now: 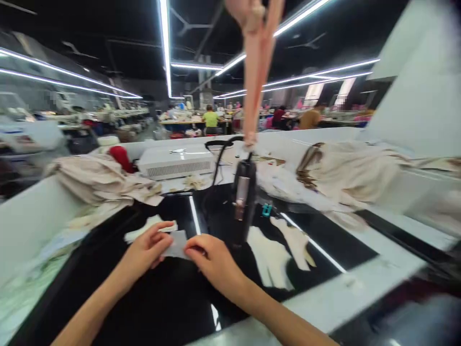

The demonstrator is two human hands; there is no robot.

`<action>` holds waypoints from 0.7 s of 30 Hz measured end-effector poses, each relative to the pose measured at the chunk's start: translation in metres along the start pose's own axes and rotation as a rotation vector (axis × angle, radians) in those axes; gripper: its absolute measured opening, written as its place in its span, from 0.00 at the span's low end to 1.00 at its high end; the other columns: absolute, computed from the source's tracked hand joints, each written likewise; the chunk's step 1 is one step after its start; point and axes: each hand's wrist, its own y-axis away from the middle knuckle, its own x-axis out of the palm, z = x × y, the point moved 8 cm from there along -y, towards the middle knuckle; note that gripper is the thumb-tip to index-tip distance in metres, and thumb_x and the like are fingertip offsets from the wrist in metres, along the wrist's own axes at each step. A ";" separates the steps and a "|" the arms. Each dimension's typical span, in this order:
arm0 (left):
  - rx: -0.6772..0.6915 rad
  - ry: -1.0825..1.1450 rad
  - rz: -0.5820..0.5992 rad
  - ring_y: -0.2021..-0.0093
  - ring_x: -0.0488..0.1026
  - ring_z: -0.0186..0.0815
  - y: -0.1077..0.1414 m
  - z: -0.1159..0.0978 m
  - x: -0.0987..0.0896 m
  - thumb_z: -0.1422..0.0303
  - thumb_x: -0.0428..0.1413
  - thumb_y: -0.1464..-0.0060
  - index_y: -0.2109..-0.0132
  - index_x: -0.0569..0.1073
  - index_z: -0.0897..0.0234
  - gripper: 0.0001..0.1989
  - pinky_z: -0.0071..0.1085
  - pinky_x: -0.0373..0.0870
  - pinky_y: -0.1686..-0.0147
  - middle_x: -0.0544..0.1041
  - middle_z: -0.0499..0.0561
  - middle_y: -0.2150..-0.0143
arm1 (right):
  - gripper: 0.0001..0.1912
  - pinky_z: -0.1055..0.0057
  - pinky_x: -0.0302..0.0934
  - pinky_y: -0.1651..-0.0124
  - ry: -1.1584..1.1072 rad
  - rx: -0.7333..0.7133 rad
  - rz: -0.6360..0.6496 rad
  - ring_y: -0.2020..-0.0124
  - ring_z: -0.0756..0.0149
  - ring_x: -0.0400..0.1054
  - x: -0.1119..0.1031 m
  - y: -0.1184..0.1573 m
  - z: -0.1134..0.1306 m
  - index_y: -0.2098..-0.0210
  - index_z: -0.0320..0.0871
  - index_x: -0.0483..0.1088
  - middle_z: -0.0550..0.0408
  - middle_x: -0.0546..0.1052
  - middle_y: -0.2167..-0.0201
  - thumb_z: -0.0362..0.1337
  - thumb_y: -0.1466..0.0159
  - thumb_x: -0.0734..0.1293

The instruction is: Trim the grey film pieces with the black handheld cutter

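Note:
A small thin white piece point(177, 244) is stretched between my two hands above the black tabletop point(169, 293). My left hand point(146, 249) is at its left edge, thumb and fingers close together on it. My right hand point(212, 259) pinches its right edge between thumb and curled fingers. Behind my left hand lies a cream fabric piece point(151, 224). To the right of my right hand, a cream glove-shaped piece point(270, 257) lies flat, with a second cream piece point(293, 238) beside it.
A black device point(245, 192) hangs from pinkish wrapped cords over the table. A teal clip point(267, 209) lies behind the cream pieces. Beige fabric heaps point(97, 178) stand left and right, with a white vented box point(176, 161) at the back. People sit at distant tables.

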 end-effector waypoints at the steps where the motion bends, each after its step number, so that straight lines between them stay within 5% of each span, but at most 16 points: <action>1: -0.007 -0.017 -0.017 0.69 0.75 0.33 0.007 -0.003 -0.030 0.57 0.61 0.37 0.42 0.72 0.65 0.22 0.29 0.73 0.72 0.77 0.50 0.59 | 0.09 0.73 0.63 0.62 -0.016 -0.005 0.029 0.66 0.66 0.73 0.005 -0.003 -0.007 0.67 0.44 0.78 0.57 0.80 0.69 0.27 0.34 0.68; 4: 0.008 -0.066 -0.135 0.78 0.68 0.28 0.018 -0.010 -0.076 0.54 0.64 0.45 0.45 0.73 0.64 0.26 0.22 0.59 0.80 0.74 0.44 0.68 | 0.10 0.71 0.61 0.66 -0.025 -0.013 0.090 0.69 0.65 0.72 0.015 -0.013 -0.022 0.66 0.45 0.77 0.56 0.78 0.70 0.32 0.30 0.64; 11: 0.138 -0.191 -0.271 0.69 0.73 0.32 0.006 -0.026 -0.092 0.59 0.59 0.44 0.48 0.72 0.63 0.20 0.28 0.70 0.68 0.76 0.47 0.67 | 0.11 0.66 0.63 0.59 0.078 -0.046 0.086 0.65 0.61 0.73 0.029 -0.048 -0.021 0.63 0.47 0.76 0.56 0.79 0.66 0.38 0.29 0.63; 16: 0.180 -0.402 -0.380 0.68 0.71 0.34 0.000 -0.044 -0.124 0.63 0.57 0.41 0.50 0.72 0.62 0.13 0.29 0.67 0.66 0.75 0.45 0.68 | 0.10 0.65 0.65 0.56 0.200 -0.073 0.075 0.60 0.59 0.75 0.048 -0.087 -0.021 0.60 0.45 0.76 0.53 0.80 0.62 0.36 0.28 0.63; 21: 0.173 -0.651 -0.421 0.65 0.73 0.37 -0.002 -0.044 -0.132 0.66 0.56 0.38 0.52 0.72 0.59 0.08 0.32 0.65 0.63 0.76 0.45 0.66 | 0.08 0.62 0.68 0.52 0.391 -0.111 0.104 0.56 0.60 0.75 0.066 -0.103 -0.021 0.59 0.43 0.77 0.53 0.80 0.62 0.34 0.27 0.64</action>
